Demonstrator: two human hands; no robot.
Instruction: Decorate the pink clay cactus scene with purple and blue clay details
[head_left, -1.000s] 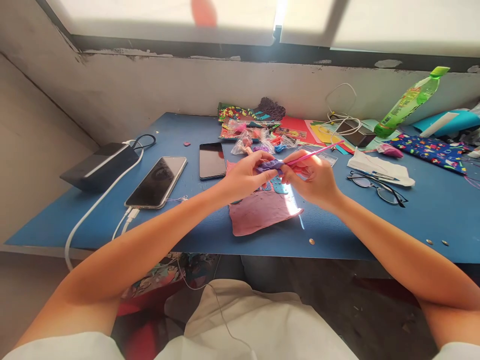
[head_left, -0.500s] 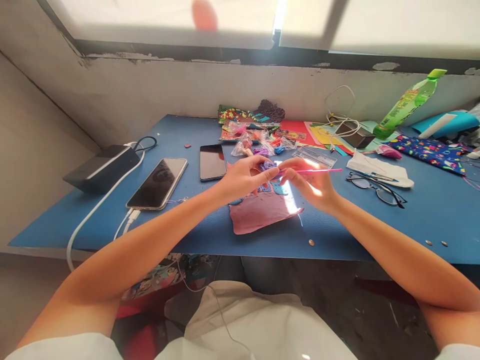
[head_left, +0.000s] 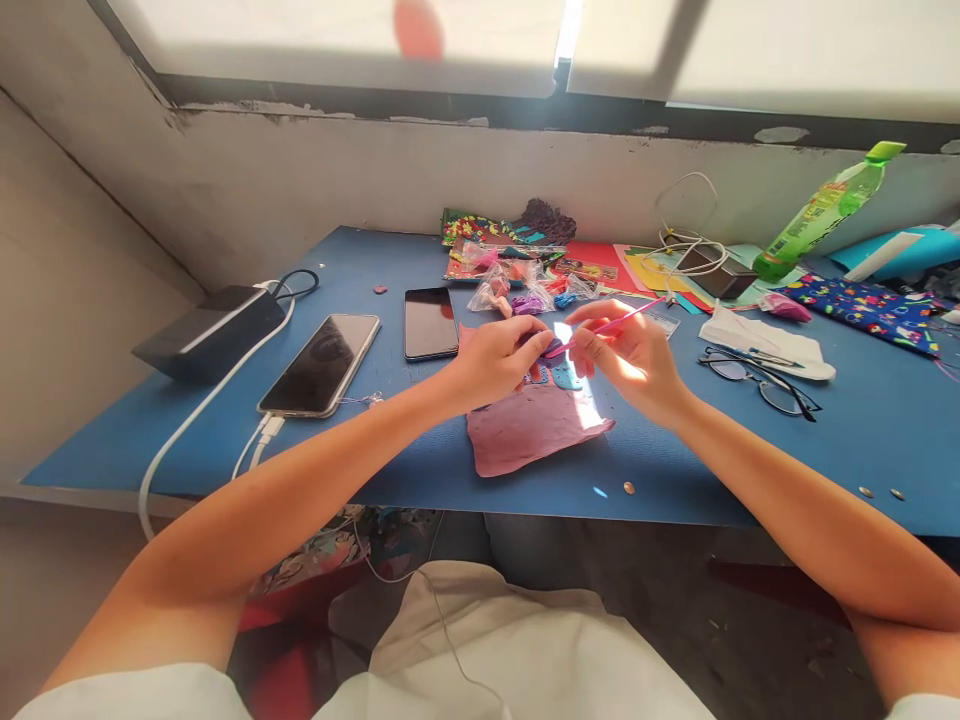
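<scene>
My left hand [head_left: 501, 362] is closed around a small purple lump of clay [head_left: 553, 346], partly hidden by the fingers. In my right hand [head_left: 628, 356] a thin pink modelling tool [head_left: 621, 318] is pinched, its lower end touching the purple clay. Both hands hover over a flat pink sheet of clay [head_left: 525, 440] on the blue table. Blue pieces of clay [head_left: 566, 376] lie on the sheet's upper part, half covered by my hands. Bright sunlight falls across the sheet and my right hand.
Two phones [head_left: 321, 366] [head_left: 430, 322] and a black box [head_left: 206, 332] with white cables lie left. Bagged clay [head_left: 529, 285] sits behind my hands. Toward the right are glasses [head_left: 761, 382], white tissue [head_left: 765, 340], a patterned pouch [head_left: 870, 308] and a tilted green bottle [head_left: 829, 215].
The pink tool has swung from nearly level to slanted, its outer end raised and its lower end now on the purple clay. The view has shifted slightly.
</scene>
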